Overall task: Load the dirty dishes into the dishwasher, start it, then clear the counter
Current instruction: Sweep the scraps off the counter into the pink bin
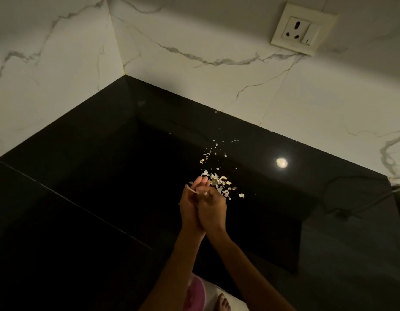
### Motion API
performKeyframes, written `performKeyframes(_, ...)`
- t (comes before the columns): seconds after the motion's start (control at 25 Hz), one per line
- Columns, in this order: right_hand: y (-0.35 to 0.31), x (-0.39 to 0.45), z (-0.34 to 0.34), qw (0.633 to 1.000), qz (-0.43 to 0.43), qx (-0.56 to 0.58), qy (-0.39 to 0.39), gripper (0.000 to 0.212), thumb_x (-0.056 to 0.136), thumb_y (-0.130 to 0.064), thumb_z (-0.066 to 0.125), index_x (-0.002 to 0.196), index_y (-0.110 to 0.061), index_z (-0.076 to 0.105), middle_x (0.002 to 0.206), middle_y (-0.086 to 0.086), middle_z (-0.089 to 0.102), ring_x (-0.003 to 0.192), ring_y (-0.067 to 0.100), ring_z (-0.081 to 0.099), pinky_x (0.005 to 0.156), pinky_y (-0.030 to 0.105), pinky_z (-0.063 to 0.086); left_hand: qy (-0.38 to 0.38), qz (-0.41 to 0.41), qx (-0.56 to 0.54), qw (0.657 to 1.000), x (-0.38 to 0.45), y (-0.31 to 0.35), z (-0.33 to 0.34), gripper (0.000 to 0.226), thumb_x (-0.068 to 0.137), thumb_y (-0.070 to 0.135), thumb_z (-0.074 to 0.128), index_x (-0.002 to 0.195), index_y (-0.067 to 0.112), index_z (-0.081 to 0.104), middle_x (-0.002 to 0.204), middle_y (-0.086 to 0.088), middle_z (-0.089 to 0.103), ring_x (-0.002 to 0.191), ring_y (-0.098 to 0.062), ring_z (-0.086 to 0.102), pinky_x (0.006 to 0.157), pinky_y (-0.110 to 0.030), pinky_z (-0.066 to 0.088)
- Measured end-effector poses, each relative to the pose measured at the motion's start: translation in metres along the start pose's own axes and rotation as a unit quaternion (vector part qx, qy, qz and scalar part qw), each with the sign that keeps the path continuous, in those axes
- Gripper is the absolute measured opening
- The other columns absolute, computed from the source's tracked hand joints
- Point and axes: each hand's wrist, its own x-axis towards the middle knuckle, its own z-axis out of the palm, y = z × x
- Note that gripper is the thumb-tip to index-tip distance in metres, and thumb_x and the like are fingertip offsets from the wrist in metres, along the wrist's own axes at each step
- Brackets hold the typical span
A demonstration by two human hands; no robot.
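At the very bottom, a bare foot (pixel 222 301) stands on a pale floor, next to something pink (pixel 195 295). Two bare arms reach up from there over the black counter (pixel 82 198). The left hand (pixel 191 207) and the right hand (pixel 211 207) are pressed side by side, touching each other, with fingers bent in like a little cup. The right hand's fingers curl around some small pale scraps. The left hand pinches a thin pale bit at its fingertips. Just past the fingertips lies a pile of pale scraps (pixel 219 182), and more tiny bits spread out behind it. A round spot of light (pixel 281 162) shines on the counter to the right. Farther back stands the white marble wall (pixel 194 41), with a wall socket (pixel 303 28) high up on the right.
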Motion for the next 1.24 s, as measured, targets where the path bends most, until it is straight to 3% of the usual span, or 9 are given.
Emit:
performKeyframes(0.08,-0.001,-0.012,0.01,0.997,-0.071,-0.039,-0.01,0.023,0.097,-0.012,0.054,0.099,-0.033,0.062,0.108,-0.014,0.067,0.099,-0.004,0.063,0.088,0.02,0.054,-0.01,-0.016,-0.038,0.999,0.004,0.001,-0.007,0.046,0.106,0.028,0.019,0.121,0.01,0.058,0.125,-0.01,0.062,0.112,-0.018,0.064,0.089,-0.028,0.055)
performKeyframes(0.16,-0.006,-0.019,0.015,0.988,-0.14,-0.062,-0.026,0.018,0.098,-0.024,0.052,0.111,-0.023,0.064,0.117,-0.013,0.064,0.111,-0.002,0.059,0.097,0.025,0.05,-0.038,-0.026,-0.052,0.998,0.004,0.007,-0.008,0.044,0.106,0.026,0.019,0.118,0.009,0.058,0.116,-0.009,0.066,0.103,-0.016,0.069,0.083,-0.025,0.057)
performKeyframes(0.28,-0.015,-0.019,-0.004,0.976,-0.202,-0.069,-0.048,0.034,0.1,-0.03,0.044,0.125,-0.012,0.059,0.131,-0.002,0.059,0.114,-0.008,0.055,0.091,0.016,0.051,-0.018,-0.025,-0.028,0.999,0.0,0.015,0.002,0.041,0.106,0.025,0.023,0.109,0.007,0.06,0.098,-0.008,0.07,0.088,-0.016,0.071,0.073,-0.025,0.058)
performKeyframes(0.36,-0.009,-0.007,-0.033,0.978,-0.182,-0.103,0.015,0.04,0.099,-0.028,0.05,0.137,-0.016,0.05,0.144,-0.008,0.046,0.119,-0.021,0.041,0.095,0.007,0.042,0.023,-0.01,-0.082,0.996,0.0,0.018,0.005,0.039,0.106,0.026,0.027,0.111,0.007,0.061,0.105,-0.011,0.071,0.098,-0.02,0.068,0.083,-0.029,0.054)
performKeyframes(0.52,0.038,0.02,-0.084,0.944,-0.054,-0.314,0.088,0.089,0.089,-0.061,0.049,0.154,-0.013,0.012,0.162,0.008,0.011,0.15,0.019,0.008,0.122,0.042,0.014,0.05,0.02,-0.123,0.991,-0.003,0.032,-0.003,0.036,0.105,0.024,0.035,0.112,0.004,0.064,0.114,-0.014,0.07,0.108,-0.024,0.067,0.095,-0.034,0.05)
performKeyframes(0.72,0.03,0.067,-0.042,0.892,-0.124,-0.435,-0.025,0.093,0.084,-0.078,0.037,0.155,-0.024,0.01,0.163,0.007,0.002,0.15,0.021,-0.004,0.117,0.041,-0.009,0.068,0.04,-0.12,0.99,-0.016,0.046,-0.017,0.036,0.105,0.024,0.035,0.117,0.004,0.062,0.115,-0.013,0.07,0.11,-0.023,0.066,0.093,-0.033,0.05)
performKeyframes(0.84,0.02,0.087,-0.02,0.875,-0.187,-0.43,-0.124,0.072,0.089,-0.064,0.05,0.15,-0.029,0.032,0.161,0.007,0.016,0.15,0.023,0.004,0.12,0.047,-0.003,0.075,0.047,-0.125,0.988,-0.022,0.051,-0.024,0.036,0.105,0.024,0.034,0.118,0.005,0.061,0.117,-0.013,0.069,0.112,-0.023,0.064,0.095,-0.033,0.049)
performKeyframes(1.0,0.019,0.09,-0.028,0.896,-0.244,-0.329,-0.171,0.031,0.097,-0.028,0.056,0.126,-0.018,0.062,0.141,0.001,0.049,0.136,0.013,0.036,0.108,0.041,0.041,0.078,0.043,-0.141,0.986,-0.024,0.05,-0.025,0.035,0.105,0.023,0.034,0.116,0.004,0.061,0.113,-0.013,0.07,0.112,-0.024,0.064,0.1,-0.036,0.047)
performKeyframes(1.24,0.017,0.065,-0.07,0.86,-0.21,-0.444,-0.139,0.036,0.096,-0.022,0.056,0.132,-0.021,0.057,0.144,-0.003,0.047,0.132,0.016,0.036,0.104,0.025,0.035,0.084,0.041,-0.147,0.985,-0.033,0.042,-0.028,0.035,0.105,0.023,0.035,0.114,0.004,0.063,0.109,-0.013,0.072,0.109,-0.023,0.066,0.094,-0.035,0.05)
